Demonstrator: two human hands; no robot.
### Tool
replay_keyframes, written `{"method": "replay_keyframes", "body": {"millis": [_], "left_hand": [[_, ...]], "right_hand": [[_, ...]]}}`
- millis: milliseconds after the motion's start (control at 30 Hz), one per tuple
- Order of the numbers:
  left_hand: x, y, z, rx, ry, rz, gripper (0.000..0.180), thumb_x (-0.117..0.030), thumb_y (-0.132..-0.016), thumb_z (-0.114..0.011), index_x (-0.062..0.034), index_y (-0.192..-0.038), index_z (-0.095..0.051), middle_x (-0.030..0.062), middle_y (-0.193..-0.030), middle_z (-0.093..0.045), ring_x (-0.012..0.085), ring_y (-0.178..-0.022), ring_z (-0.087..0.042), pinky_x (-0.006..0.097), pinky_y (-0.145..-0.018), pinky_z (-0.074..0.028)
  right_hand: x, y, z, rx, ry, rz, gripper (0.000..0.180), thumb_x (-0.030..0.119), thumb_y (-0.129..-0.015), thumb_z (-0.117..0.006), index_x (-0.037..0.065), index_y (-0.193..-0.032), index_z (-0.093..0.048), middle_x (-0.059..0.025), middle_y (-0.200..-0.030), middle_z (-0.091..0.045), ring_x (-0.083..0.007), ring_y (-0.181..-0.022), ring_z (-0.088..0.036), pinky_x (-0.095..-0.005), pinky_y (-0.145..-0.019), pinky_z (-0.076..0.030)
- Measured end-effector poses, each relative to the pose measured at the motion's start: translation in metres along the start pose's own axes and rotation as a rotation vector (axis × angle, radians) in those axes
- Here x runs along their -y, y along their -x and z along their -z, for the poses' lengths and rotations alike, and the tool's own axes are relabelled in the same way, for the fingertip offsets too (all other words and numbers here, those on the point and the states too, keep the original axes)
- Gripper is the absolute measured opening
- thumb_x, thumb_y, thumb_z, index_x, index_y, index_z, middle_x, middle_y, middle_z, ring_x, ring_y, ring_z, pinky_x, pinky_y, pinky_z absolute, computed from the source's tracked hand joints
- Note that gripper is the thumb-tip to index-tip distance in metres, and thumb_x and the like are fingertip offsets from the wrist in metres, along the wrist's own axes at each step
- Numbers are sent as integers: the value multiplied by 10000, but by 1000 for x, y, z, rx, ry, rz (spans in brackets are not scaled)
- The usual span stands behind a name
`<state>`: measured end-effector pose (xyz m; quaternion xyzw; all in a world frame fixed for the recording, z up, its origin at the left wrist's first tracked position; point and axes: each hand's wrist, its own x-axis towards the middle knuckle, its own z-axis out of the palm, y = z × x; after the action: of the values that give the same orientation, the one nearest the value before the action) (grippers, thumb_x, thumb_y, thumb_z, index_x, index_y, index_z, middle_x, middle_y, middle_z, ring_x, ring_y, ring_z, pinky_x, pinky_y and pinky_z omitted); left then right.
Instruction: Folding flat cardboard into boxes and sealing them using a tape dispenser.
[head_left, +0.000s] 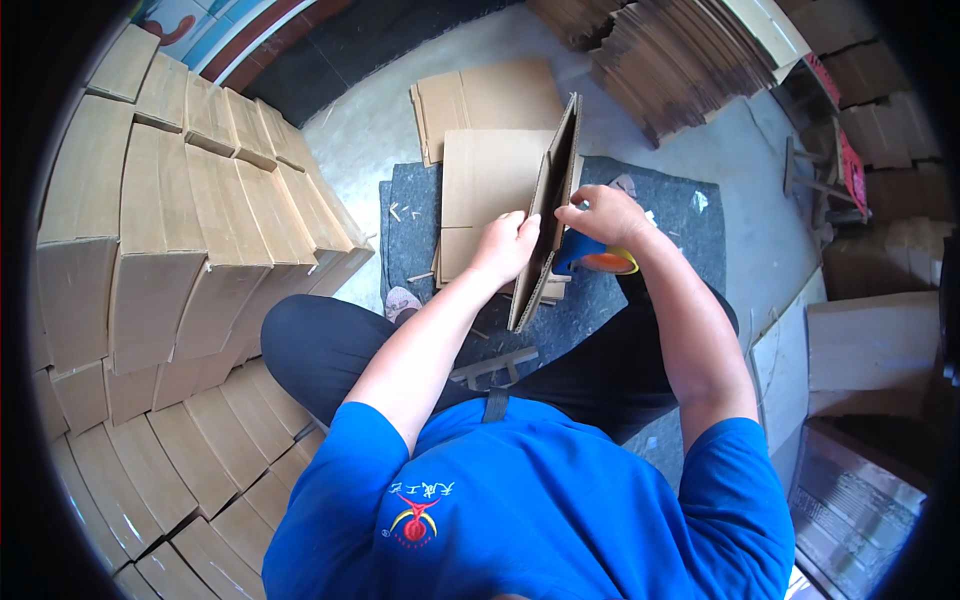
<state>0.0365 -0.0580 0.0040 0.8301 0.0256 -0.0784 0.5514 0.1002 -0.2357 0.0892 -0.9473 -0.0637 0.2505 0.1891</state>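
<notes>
A flat folded cardboard box [556,190] stands on edge in front of me, above a dark grey mat [660,200]. My left hand [505,245] presses against its left face near the lower half. My right hand [600,215] pinches the box's right edge and also holds a tape dispenser [590,255] with a blue body and an orange roll. Beneath the box lie more flat cardboard sheets [485,190] on the mat. I sit cross-legged in dark trousers and a blue shirt.
A tall stack of folded cardboard boxes [170,260] curves along my left. More cardboard piles [680,50] lie at the far right, and other boxes [870,345] stand at my right. Bare concrete floor [370,130] shows beyond the mat.
</notes>
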Motion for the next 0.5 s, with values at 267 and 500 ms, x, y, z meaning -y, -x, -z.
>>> {"method": "replay_keyframes", "body": {"millis": [267,500], "left_hand": [[-31,-15,71,-383,-472,-126,311,-205,-929,-465,34,-835,-641,250,-912,-659,427,-867,-641,498,-823,-519],[9,-39,84,-430,-548,96,347,-266,-933,-433,-2,-947,-659,252,-1005,-662,424,-990,-624,485,-889,-491]], "right_hand": [[32,53,29,128,205,114,359,307,-785,-598,-5,-924,-710,-199,-893,-718,-335,-905,-700,-417,-869,-545],[42,37,-19,339,152,191,453,393,-860,-582,-4,-1034,-714,-212,-1030,-705,-322,-1027,-671,-395,-947,-509]]}}
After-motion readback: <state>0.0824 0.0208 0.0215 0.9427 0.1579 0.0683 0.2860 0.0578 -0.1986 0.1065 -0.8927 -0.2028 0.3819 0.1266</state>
